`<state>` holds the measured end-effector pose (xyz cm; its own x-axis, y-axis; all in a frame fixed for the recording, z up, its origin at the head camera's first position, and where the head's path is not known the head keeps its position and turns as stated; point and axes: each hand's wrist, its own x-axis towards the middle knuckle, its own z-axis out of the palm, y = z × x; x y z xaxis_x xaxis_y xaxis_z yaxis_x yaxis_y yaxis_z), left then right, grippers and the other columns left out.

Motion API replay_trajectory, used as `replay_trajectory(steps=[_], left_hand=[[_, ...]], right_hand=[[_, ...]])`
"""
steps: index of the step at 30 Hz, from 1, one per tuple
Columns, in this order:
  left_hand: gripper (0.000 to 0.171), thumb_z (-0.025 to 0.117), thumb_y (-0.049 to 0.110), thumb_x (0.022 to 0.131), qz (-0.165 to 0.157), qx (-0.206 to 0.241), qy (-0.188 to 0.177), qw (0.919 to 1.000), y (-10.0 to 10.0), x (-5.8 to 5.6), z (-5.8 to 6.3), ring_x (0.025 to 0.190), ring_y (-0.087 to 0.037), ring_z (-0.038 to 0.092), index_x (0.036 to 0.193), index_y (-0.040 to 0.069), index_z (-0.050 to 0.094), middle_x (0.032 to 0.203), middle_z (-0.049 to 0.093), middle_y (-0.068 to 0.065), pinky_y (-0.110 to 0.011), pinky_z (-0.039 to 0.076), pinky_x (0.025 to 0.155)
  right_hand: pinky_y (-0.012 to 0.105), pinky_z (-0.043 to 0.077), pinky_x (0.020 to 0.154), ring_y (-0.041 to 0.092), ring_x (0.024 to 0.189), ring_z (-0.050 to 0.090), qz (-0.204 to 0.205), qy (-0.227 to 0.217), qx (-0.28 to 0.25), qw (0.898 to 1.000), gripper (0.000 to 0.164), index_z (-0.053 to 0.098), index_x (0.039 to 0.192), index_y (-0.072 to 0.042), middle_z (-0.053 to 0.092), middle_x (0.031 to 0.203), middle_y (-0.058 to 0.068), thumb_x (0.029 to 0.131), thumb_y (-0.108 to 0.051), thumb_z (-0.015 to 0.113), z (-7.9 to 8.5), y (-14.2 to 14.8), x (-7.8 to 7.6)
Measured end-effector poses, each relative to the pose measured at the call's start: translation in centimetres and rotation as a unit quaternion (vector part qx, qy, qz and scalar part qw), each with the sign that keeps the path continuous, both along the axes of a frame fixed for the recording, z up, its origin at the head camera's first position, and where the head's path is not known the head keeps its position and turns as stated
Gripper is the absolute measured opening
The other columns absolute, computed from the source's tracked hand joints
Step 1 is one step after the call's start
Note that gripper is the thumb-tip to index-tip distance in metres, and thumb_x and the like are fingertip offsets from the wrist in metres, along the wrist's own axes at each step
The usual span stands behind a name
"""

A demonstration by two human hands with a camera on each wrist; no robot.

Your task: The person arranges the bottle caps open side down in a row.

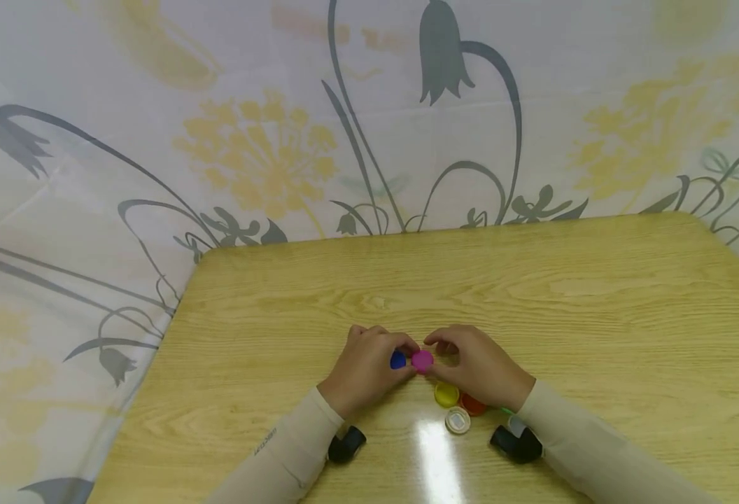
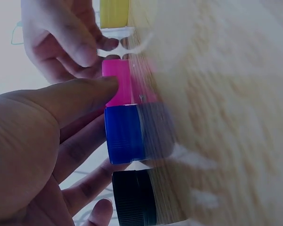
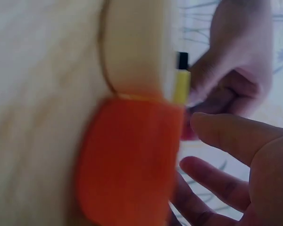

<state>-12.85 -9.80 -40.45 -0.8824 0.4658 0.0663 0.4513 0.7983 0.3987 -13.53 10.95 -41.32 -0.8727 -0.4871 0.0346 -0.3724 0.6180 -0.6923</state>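
Observation:
My left hand (image 1: 369, 364) pinches a pink bottle cap (image 1: 423, 361) between thumb and index finger; in the left wrist view the thumb lies along the side of the pink cap (image 2: 118, 82), low on the tabletop. A blue cap (image 2: 125, 134) stands right beside it, and a black ribbed cap (image 2: 134, 197) follows, hidden under the hand in the head view. My right hand (image 1: 483, 364) is at the pink cap's other side, its thumb tip right at the rim and index finger raised apart. Its fingers (image 3: 221, 181) are spread in the right wrist view.
Nearer the body lie a yellow cap (image 1: 446, 395), a red cap (image 1: 473, 404) and a cream cap (image 1: 458, 421), with a green edge (image 1: 507, 411) showing by the right wrist. The wooden table (image 1: 269, 301) meets a patterned cloth (image 1: 376, 140) at the back.

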Motion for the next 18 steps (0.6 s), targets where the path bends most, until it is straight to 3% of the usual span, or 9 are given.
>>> replay_trajectory(steps=[7,11,18], left_hand=[[0.025,0.076,0.037,0.090,-0.003,-0.004,-0.003,1.0000,0.0,-0.1,0.0,0.095,-0.011,0.064,0.109,0.021,0.075,0.104,0.075,0.012,-0.036,0.036,0.089],[0.025,0.075,0.037,0.090,-0.001,-0.009,0.001,1.0000,0.0,-0.1,0.0,0.096,-0.010,0.063,0.110,0.022,0.075,0.105,0.075,0.012,-0.037,0.037,0.090],[0.027,0.075,0.038,0.090,0.006,-0.018,0.007,0.9998,-0.1,0.2,0.1,0.099,-0.012,0.064,0.112,0.022,0.075,0.106,0.076,0.011,-0.041,0.036,0.094]], right_hand=[[0.037,0.053,0.084,0.014,0.094,0.063,0.005,0.008,0.003,1.000,0.017,0.073,0.105,-0.012,0.070,0.101,-0.003,0.092,-0.022,0.072,1.3,1.2,1.0],[0.036,0.053,0.084,0.013,0.096,0.063,0.029,0.028,0.025,0.999,0.019,0.073,0.106,-0.013,0.069,0.101,-0.006,0.090,-0.023,0.075,1.4,2.0,1.9],[0.024,0.049,0.072,0.008,0.086,0.054,0.051,0.055,0.038,0.996,0.024,0.073,0.106,-0.015,0.065,0.097,-0.008,0.085,-0.024,0.080,0.8,2.7,3.1]])
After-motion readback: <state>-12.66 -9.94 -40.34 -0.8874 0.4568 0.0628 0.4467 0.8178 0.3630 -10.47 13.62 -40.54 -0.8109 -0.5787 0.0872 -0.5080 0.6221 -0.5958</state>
